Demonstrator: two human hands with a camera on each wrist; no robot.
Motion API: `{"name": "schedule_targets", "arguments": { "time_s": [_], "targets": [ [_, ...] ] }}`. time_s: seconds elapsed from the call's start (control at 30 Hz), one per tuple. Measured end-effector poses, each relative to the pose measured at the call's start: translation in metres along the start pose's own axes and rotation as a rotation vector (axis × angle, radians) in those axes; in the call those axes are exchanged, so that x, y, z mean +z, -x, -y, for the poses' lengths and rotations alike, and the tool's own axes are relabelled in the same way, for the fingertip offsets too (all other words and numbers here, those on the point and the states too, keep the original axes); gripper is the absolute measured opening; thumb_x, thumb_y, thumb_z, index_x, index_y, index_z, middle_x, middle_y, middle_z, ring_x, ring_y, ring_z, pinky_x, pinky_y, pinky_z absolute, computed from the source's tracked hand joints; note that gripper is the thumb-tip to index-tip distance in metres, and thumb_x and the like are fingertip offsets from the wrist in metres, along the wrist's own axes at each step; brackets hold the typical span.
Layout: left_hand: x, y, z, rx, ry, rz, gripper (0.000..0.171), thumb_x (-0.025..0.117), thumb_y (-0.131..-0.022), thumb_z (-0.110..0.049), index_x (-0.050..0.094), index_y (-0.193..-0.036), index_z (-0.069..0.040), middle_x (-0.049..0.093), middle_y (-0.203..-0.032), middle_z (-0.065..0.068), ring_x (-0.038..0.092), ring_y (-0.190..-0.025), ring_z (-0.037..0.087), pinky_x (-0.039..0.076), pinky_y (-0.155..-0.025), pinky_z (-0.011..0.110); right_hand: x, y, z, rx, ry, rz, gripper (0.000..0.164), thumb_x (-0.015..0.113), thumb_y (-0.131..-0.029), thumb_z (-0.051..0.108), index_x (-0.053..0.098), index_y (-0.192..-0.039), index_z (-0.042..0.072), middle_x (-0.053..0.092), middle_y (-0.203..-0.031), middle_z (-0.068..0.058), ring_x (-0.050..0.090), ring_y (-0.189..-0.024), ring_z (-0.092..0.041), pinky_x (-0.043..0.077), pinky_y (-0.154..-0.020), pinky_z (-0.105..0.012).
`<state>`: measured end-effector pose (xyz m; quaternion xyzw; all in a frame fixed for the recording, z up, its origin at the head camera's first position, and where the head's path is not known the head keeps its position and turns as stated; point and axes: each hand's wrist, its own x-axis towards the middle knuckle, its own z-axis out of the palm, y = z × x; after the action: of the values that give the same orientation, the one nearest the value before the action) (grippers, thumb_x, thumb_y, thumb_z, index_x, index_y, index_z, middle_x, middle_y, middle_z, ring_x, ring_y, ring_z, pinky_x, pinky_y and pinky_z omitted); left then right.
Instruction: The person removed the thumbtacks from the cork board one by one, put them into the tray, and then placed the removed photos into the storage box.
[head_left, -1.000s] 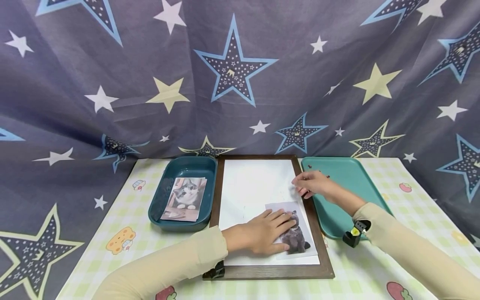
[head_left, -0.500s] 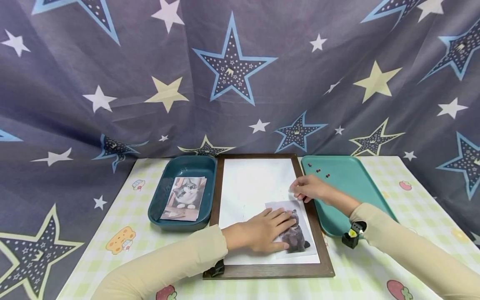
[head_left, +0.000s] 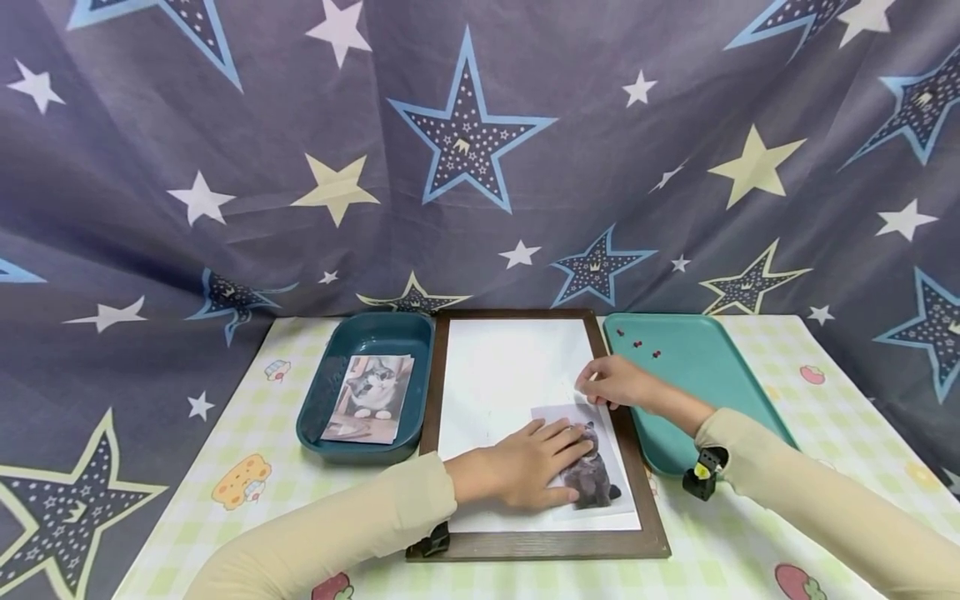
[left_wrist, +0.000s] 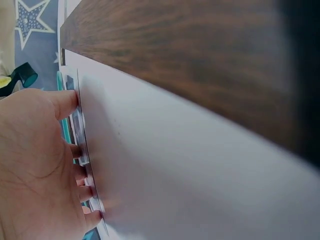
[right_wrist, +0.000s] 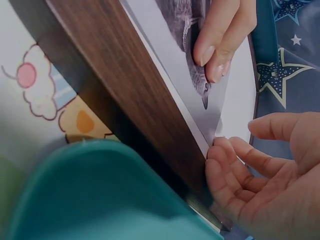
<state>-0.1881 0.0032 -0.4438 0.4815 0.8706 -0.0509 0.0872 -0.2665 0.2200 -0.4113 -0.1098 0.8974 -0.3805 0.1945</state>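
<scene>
A photo of a dark grey cat (head_left: 588, 483) lies on the white board (head_left: 502, 358) inside a brown wooden frame (head_left: 540, 543). My left hand (head_left: 536, 467) rests on the photo with straight fingers spread over its left part. At the photo's upper edge is my right hand (head_left: 615, 382), its fingertips right at the corner in the right wrist view. There the thumb (right_wrist: 275, 125) stands apart from the bent fingers, and nothing shows between them.
Left of the frame, a dark teal bin (head_left: 315, 425) holds a stack of photos with a grey-and-white cat (head_left: 371, 400) on top. Three red push pins (head_left: 637, 343) lie on the green tray (head_left: 705, 367) at right. A checked tablecloth (head_left: 247, 533) covers the table.
My right hand has shifted slightly left and down toward the photo's upper edge, uncovering the red push pins on the tray. The left hand has stayed in place.
</scene>
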Motion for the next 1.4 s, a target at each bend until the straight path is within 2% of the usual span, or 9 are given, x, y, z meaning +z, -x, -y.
{"name": "schedule_targets", "arguments": {
  "time_s": [0.47, 0.7, 1.0, 1.23, 1.4],
  "targets": [
    [-0.001, 0.001, 0.000, -0.006, 0.004, -0.005, 0.071, 0.032, -0.107, -0.058, 0.019, -0.165, -0.020, 0.019, -0.172, 0.003, 0.019, -0.158, 0.023, 0.025, -0.127, 0.044, 0.002, -0.003, -0.001, 0.000, -0.007, 0.004, 0.023, 0.057, -0.101, 0.012, 0.069, -0.111, -0.005, 0.067, -0.079, -0.010, 0.059, -0.069, -0.016, 0.053, -0.065, -0.031],
    [0.000, 0.001, -0.001, 0.018, 0.020, -0.010, 0.071, 0.033, -0.107, -0.057, 0.021, -0.164, -0.018, 0.022, -0.171, 0.004, 0.021, -0.158, 0.025, 0.027, -0.126, 0.046, 0.004, 0.002, 0.003, 0.021, 0.015, 0.045, 0.023, 0.058, -0.101, 0.015, 0.069, -0.111, -0.003, 0.064, -0.076, -0.008, 0.055, -0.064, -0.016, 0.050, -0.063, -0.031],
    [-0.005, 0.002, 0.000, -0.007, 0.013, -0.019, 0.070, 0.033, -0.107, -0.056, 0.020, -0.165, -0.018, 0.021, -0.171, 0.004, 0.021, -0.158, 0.024, 0.026, -0.127, 0.044, 0.005, 0.005, 0.011, -0.003, 0.132, -0.023, 0.019, 0.062, -0.098, 0.015, 0.070, -0.105, 0.000, 0.061, -0.082, -0.009, 0.055, -0.070, -0.018, 0.047, -0.060, -0.029],
    [-0.002, 0.002, 0.000, 0.004, 0.020, -0.019, 0.070, 0.034, -0.107, -0.056, 0.022, -0.164, -0.018, 0.023, -0.171, 0.004, 0.022, -0.158, 0.024, 0.027, -0.126, 0.045, 0.008, 0.006, 0.011, 0.009, 0.137, -0.015, 0.019, 0.063, -0.098, 0.016, 0.070, -0.105, 0.000, 0.062, -0.087, -0.009, 0.054, -0.074, -0.018, 0.046, -0.063, -0.030],
    [-0.003, 0.003, 0.000, 0.009, 0.022, -0.023, 0.069, 0.034, -0.107, -0.055, 0.022, -0.164, -0.018, 0.023, -0.170, 0.004, 0.022, -0.158, 0.024, 0.027, -0.126, 0.045, 0.009, 0.004, 0.009, -0.008, 0.132, -0.015, 0.019, 0.064, -0.097, 0.016, 0.070, -0.105, 0.000, 0.061, -0.084, -0.007, 0.052, -0.072, -0.017, 0.044, -0.062, -0.029]
  ]
}}
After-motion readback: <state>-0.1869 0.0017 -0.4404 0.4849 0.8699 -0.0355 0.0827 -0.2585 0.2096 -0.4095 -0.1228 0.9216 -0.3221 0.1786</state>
